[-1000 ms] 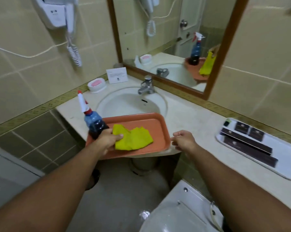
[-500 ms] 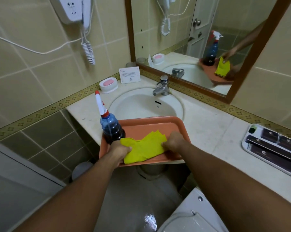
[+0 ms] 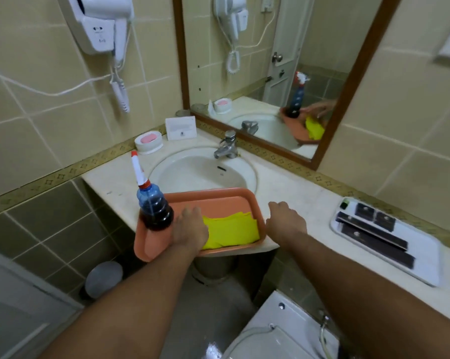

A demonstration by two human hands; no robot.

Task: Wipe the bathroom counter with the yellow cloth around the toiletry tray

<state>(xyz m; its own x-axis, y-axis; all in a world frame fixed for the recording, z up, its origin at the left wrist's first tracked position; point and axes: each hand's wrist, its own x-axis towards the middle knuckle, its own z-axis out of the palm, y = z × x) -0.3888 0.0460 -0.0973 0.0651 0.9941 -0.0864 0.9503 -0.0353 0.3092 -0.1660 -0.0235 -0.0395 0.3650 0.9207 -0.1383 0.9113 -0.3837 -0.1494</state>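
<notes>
We note an orange tray [image 3: 218, 200] sitting at the front edge of the tabletop [image 3: 296, 193], partly over the sink basin [image 3: 203, 172] and overhanging the edge on its left side. In the tray lies the yellow cloth [image 3: 231, 230], crumpled and flat, in the right half. A spray bottle [image 3: 152, 206] with dark liquid stands upright in the tray's left part.

Left hand [image 3: 190, 226]: palm down in the tray, between bottle and cloth, touching the cloth's left edge. Its fingers are spread flat and gripping nothing that we can see.

Right hand [image 3: 286, 220]: on the tabletop just beside the tray's right rim. Its fingers are loosely curled, open, holding nothing; we cannot tell whether they touch the rim.

The white toiletry tray [image 3: 425, 263], carrying dark packets, sits well apart on the right of the tabletop. It is blurred.

Behind the basin we record a faucet [image 3: 227, 146], a soap dish [image 3: 148, 142] with pink soap and a small card [image 3: 181, 127] against the wall. The mirror [image 3: 270, 60] hangs above, and a hair dryer [image 3: 102, 24] is mounted on the tiles at left.
</notes>
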